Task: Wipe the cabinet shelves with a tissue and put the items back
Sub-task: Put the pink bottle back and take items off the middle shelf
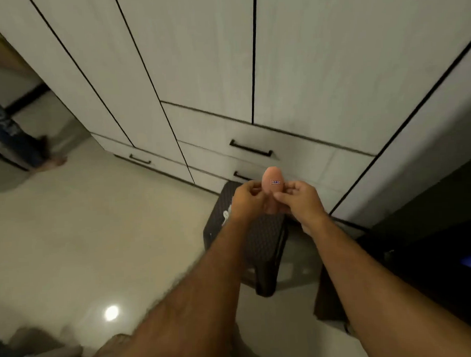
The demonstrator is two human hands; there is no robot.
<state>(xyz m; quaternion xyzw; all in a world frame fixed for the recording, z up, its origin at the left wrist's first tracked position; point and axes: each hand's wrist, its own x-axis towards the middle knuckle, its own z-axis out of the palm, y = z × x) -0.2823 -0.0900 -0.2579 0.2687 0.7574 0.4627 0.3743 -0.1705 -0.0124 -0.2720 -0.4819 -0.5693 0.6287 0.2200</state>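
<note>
The picture is dim and warm-toned, with a soft greyish cast over the cabinet doors (197, 46). A small round glare spot (111, 313) shines on the glossy floor (97, 223), the mirror of a light overhead. The lower right corner (444, 237) falls into near-black shadow where little can be made out. Wide-angle distortion bends the cabinet's dark seams, which fan outward toward the edges. Motion blur smears the left margin (19, 137) and the bottom left corner, and the forearms are soft. Fine detail is grainy throughout; only the small label on the pinkish object (273, 181) between the hands reads fairly sharp.
</note>
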